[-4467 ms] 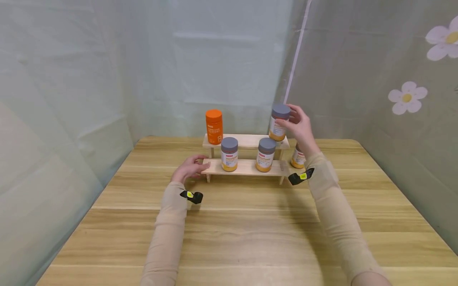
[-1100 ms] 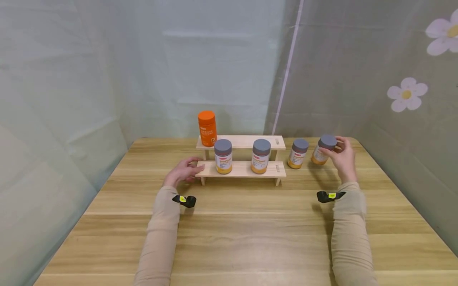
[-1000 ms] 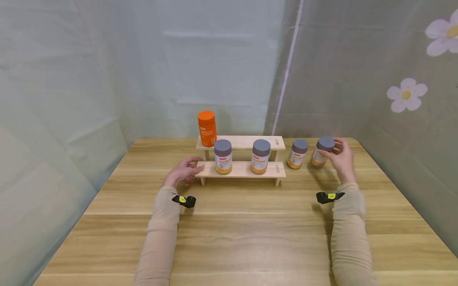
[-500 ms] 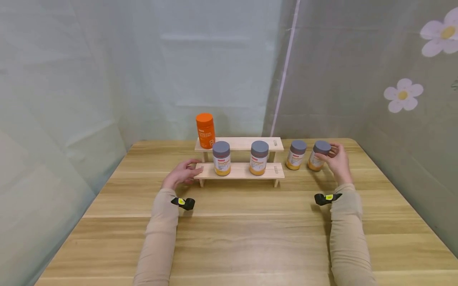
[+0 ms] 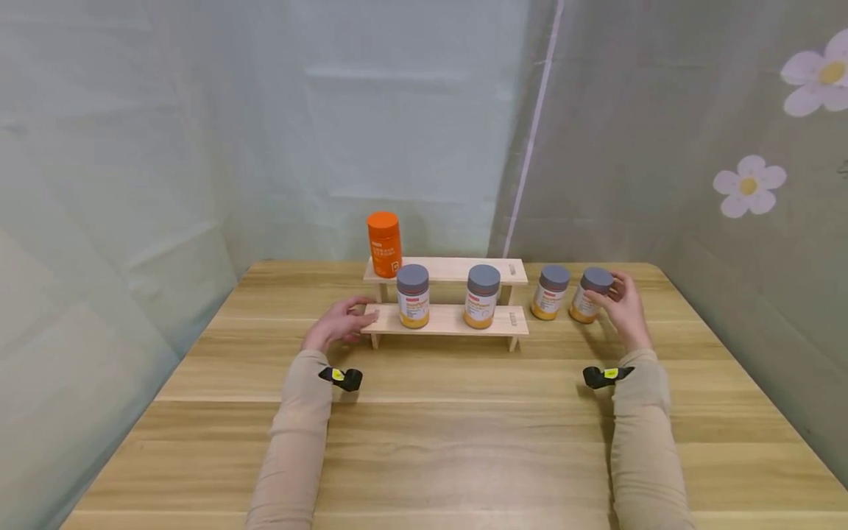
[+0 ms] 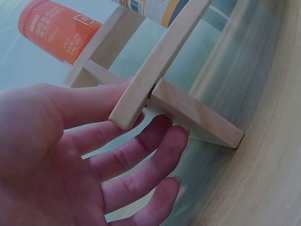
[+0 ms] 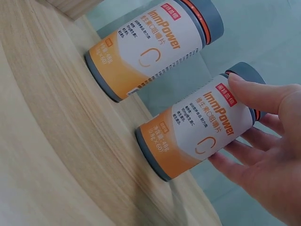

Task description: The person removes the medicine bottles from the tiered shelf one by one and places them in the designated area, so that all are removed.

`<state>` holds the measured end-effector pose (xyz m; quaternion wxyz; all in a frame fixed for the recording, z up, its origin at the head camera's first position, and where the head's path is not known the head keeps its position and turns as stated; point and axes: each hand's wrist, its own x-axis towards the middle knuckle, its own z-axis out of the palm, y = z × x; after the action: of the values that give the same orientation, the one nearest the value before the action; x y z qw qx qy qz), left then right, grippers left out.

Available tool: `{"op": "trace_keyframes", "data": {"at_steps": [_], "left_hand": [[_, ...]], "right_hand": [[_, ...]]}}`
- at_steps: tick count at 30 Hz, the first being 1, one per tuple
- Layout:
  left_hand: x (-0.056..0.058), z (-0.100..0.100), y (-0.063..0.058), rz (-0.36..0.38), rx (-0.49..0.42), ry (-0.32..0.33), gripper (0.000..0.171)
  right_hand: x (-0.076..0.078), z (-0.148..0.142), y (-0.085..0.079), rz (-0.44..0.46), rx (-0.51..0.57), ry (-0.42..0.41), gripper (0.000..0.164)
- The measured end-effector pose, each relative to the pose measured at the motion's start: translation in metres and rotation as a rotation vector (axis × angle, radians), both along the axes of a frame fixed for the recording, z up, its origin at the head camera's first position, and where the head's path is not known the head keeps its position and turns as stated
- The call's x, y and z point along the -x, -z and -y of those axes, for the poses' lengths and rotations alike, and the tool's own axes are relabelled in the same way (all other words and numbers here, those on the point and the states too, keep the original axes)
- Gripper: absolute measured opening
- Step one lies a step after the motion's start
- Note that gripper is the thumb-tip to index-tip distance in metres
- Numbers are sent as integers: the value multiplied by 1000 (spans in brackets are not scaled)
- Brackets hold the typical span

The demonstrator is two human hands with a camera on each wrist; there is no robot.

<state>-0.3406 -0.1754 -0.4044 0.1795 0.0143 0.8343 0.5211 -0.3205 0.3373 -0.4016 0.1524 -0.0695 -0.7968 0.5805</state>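
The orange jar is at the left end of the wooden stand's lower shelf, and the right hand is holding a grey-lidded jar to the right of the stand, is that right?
The level is wrong: the head view shows the orange jar at the left end of the upper shelf. The right hand does hold a grey-lidded jar beside the wooden stand.

You wear long, plain beige sleeves: your left sleeve (image 5: 286,456) and your right sleeve (image 5: 648,456) both run down to the wrist. The cloth is softly creased along the forearms and bunches into a looser band near each end. Your left wrist camera (image 5: 341,378) and right wrist camera (image 5: 606,376) are small and black, with a rounded knob at one end and a bright yellow-green patch bearing tiny, unreadable dark marks. Your left hand (image 5: 340,323) and right hand (image 5: 626,309) are bare.
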Motion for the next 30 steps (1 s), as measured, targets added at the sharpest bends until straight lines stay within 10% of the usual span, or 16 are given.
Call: {"op": "trace_keyframes", "data": {"at_steps": [30], "left_hand": [[-1, -1, -1, 12, -15, -12, 59]], "right_hand": [[-12, 10, -36, -72, -12, 69, 71]]}}
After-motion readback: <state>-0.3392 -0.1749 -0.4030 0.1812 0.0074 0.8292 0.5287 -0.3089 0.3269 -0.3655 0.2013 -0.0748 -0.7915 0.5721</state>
